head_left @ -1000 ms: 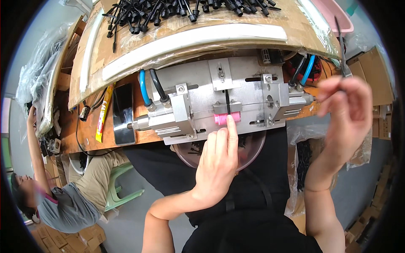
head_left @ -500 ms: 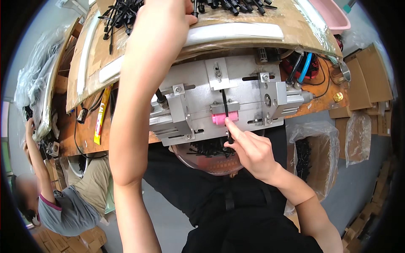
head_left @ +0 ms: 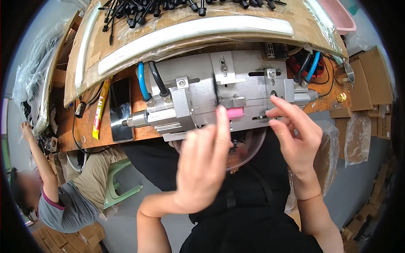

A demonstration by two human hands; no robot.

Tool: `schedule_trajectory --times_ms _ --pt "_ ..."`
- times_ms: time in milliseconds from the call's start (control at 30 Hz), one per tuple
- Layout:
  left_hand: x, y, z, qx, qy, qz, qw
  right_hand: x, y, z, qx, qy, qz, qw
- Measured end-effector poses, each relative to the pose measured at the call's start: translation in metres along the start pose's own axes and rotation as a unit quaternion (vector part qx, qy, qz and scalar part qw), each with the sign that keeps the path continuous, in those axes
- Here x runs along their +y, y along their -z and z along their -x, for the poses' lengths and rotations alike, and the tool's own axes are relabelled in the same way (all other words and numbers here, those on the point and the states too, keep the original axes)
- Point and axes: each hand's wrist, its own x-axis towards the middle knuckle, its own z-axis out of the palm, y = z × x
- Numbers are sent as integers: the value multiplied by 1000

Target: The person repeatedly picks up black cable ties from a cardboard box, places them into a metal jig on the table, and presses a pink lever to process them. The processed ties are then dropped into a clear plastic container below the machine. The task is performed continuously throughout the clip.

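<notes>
My left hand (head_left: 202, 162), smeared by motion, is in front of the metal fixture (head_left: 249, 90), its fingers closed around a thin black plastic stem (head_left: 216, 90). The stem points up past the fingertips; its lower part is hidden by the hand. Just right of those fingers, a pink block (head_left: 235, 113) sits at the fixture's front, below a small metal bar. My right hand (head_left: 297, 139) is raised at the fixture's right front, fingers apart and holding nothing. Under the front edge, a clear bowl (head_left: 257, 147) contains black parts, partly covered by my left hand.
Many black stems with caps (head_left: 156, 8) lie on a cardboard-covered shelf (head_left: 236, 40) above the fixture. Blue and black hoses (head_left: 143, 84) rise from the cylinders. A phone (head_left: 121, 109) and a yellow packet (head_left: 101, 111) lie left. Another person (head_left: 69, 206) works at far left.
My left hand has come down from the parts pile to the fixture's front and now has the stem. My right hand has let go of the stem and moved right, opening its fingers.
</notes>
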Motion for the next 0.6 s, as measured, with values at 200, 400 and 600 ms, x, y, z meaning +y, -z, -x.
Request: schedule_trajectory --times_ms 200,400,600 --pt "23 -35 12 -100 51 17 994 7 5 2 30 -8 -48 998" --pt "21 -37 9 -105 61 40 992 9 11 2 25 -30 -44 998" --pt "12 -20 -11 -107 29 70 991 8 17 -23 85 55 35 994"
